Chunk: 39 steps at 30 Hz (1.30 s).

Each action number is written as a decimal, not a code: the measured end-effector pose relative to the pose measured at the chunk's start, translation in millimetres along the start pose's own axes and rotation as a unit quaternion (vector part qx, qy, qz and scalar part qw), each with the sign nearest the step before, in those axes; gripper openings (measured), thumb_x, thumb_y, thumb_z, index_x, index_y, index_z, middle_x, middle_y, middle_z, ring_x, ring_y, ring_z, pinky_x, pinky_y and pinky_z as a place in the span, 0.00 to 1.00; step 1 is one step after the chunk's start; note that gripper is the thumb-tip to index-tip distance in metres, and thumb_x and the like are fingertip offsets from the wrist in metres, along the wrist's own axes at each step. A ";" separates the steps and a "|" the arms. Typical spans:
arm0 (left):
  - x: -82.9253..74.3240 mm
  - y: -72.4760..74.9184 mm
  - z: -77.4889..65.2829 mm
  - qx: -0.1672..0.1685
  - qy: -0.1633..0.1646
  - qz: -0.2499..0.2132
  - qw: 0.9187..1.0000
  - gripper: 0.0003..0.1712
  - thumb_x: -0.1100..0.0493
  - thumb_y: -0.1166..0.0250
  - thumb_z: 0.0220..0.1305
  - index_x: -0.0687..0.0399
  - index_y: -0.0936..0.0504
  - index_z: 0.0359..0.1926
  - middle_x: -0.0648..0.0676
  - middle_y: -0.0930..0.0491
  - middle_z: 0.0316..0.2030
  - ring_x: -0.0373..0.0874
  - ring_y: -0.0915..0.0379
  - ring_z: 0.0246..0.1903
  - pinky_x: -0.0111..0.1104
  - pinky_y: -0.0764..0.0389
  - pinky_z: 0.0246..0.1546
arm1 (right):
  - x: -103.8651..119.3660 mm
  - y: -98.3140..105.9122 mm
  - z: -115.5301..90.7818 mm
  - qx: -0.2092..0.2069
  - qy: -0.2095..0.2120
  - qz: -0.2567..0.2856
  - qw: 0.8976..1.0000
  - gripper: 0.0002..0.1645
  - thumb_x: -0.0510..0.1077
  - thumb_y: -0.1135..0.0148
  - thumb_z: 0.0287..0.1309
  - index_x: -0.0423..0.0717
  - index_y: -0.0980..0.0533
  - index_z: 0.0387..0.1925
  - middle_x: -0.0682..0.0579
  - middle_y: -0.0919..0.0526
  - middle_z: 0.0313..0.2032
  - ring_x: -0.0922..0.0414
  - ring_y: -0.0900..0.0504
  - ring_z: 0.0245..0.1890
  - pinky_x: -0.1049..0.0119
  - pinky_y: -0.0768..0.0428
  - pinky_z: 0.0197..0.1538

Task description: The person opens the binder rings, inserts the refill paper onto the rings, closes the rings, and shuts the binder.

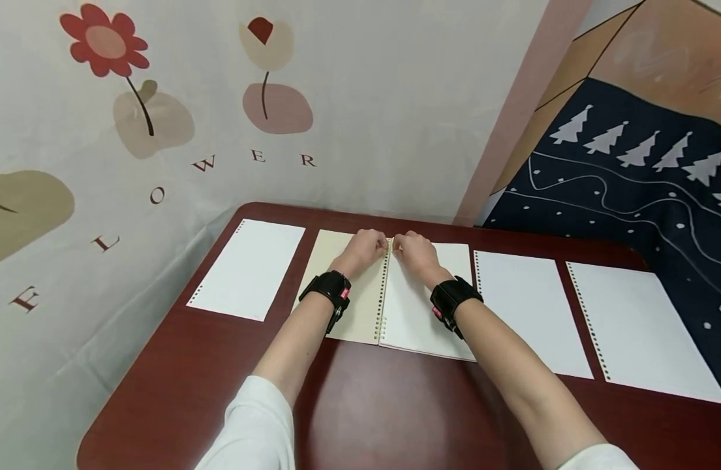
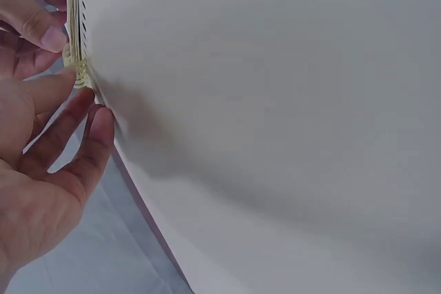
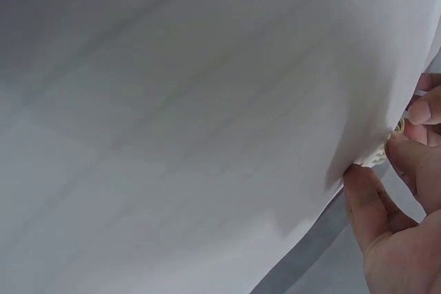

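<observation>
Where the notebook [image 1: 351, 313] lies: open on the tbl [image 1: 389, 418], approx. mid-width, nr its far edge; L side cream, R side white.
Ring binding [image 1: 382, 297]: 1, pale yellow, runs down the middle of the notebook; holds the cream side + the white pgs thru their punched holes. Pg count n/a, can't tell.
L hand [image 1: 363, 251]: at far end of the ring binding; thumb + fingertips close together, pinching the rings; other fingers bent by the pg edge.
R hand [image 1: 415, 254]: same end, other side, v. close to L hand; thumb + finger pinch the rings too, another fingertip touches the pg edge.
Loose sheets: 3 total, all white, flat on tbl, each w/ a row of holes down its L edge.
L sheet [image 1: 248, 269]: 1, left of notebook, bare strip of tbl between.
R sheets: 2; inner sheet [image 1: 530, 310] just beside the notebook, part hidden under R forearm; outer sheet [image 1: 642, 326] nr the tbl's R side.
Wristbands: 2, black, 1 per wrist (L band [image 1: 329, 292], R band [image 1: 454, 298]).
Sleeves: 2, white (L sleeve [image 1: 256, 424], R sleeve [image 1: 598, 459]).
Backdrop: pale cloth [image 1: 407, 104] w/ 6 letters, F-L-O-W-E-R, + 1 red flower [image 1: 106, 42]; dark panel [image 1: 607, 189] at R w/ white trees.
</observation>
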State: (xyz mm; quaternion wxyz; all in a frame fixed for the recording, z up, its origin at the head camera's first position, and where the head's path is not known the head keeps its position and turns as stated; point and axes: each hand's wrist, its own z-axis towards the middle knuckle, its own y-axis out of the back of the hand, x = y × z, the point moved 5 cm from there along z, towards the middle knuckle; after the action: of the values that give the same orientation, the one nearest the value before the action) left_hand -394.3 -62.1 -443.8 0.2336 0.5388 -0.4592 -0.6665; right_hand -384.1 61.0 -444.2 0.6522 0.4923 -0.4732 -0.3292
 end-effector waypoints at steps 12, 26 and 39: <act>-0.5 -5.4 5.0 -0.040 0.000 0.023 0.999 0.16 0.68 0.42 0.65 0.56 0.21 0.20 0.47 0.32 0.21 0.39 0.39 0.24 0.28 0.37 0.27 | -0.7 -2.7 1.5 -0.029 -0.002 -0.006 1.000 0.08 0.40 0.38 0.64 0.47 0.16 0.41 0.46 0.21 0.40 0.50 0.23 0.38 0.55 0.22 0.39; 4.1 -7.6 6.2 -0.050 0.010 0.007 0.999 0.13 0.68 0.39 0.63 0.56 0.17 0.22 0.48 0.25 0.26 0.40 0.34 0.28 0.28 0.33 0.29 | -0.3 -4.9 3.7 -0.022 -0.004 -0.016 1.000 0.08 0.40 0.39 0.64 0.47 0.16 0.43 0.45 0.22 0.41 0.50 0.24 0.38 0.55 0.23 0.40; 3.3 -7.2 5.1 -0.043 0.005 0.014 0.999 0.06 0.64 0.35 0.63 0.54 0.13 0.32 0.47 0.18 0.35 0.39 0.25 0.37 0.28 0.25 0.37 | 0.0 -6.5 1.7 -0.026 -0.003 -0.005 1.000 0.07 0.44 0.36 0.62 0.47 0.19 0.40 0.45 0.22 0.41 0.49 0.24 0.37 0.54 0.22 0.38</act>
State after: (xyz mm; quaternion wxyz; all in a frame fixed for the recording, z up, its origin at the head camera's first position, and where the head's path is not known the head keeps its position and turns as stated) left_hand -398.8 -59.6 -451.7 0.2681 0.5248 -0.4366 -0.6797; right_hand -385.5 58.5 -450.2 0.6616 0.4764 -0.4644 -0.3459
